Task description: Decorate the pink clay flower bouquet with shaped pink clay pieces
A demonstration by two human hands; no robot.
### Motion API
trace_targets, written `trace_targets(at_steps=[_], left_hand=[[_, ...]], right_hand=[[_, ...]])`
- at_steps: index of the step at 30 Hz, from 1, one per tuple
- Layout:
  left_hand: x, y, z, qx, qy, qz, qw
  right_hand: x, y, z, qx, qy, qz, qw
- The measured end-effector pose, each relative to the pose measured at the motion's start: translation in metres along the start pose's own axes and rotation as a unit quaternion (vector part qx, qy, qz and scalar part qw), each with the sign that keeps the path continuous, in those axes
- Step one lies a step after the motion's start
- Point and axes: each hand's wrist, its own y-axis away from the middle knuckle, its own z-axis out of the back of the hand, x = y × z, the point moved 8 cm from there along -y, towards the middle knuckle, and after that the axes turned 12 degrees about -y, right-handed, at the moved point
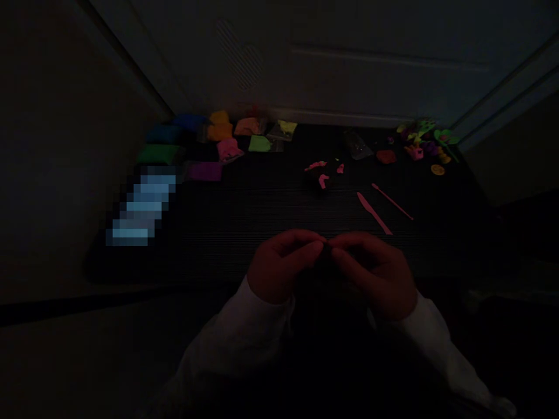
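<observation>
On the dim black tabletop [227,215], a bright screen [144,206], pixelated past reading, lay at the far left. Behind it and to its right came a green packet [157,154], a blue packet [190,122], a purple packet [206,171], orange packets [219,132], a pink packet [227,149] and a lime packet [259,143]. The left hand [283,265], in a pale sleeve, was at the near edge, thumb and forefinger pinching a small dark bit [327,244] too dim to identify. Pink scraps [323,181] lay beyond it. The bit sat between both hands' fingertips; the right hand [379,270] pinched its other side with thumb and forefinger. Past that hand lay a pink plastic knife [374,213], a red lump [386,156] and a thin pink stick tool [392,201]. Farther right stood a cluster of colorful shapes [417,139], with a yellow disc [437,170] just in front.
</observation>
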Motion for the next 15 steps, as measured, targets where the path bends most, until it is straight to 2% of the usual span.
trace_targets(at_steps=[10,15], left_hand=[[-0.0043,0.0006,0.0026,-0.030,-0.040,-0.014,0.999],[0.0028,-0.0049,0.0044,-0.043,-0.006,0.003,0.999]], right_hand=[[0.0045,0.0003,-0.0032,0.000,0.045,0.026,0.999],[-0.0039,0.0012,-0.0019,-0.007,0.006,0.003,1.000]])
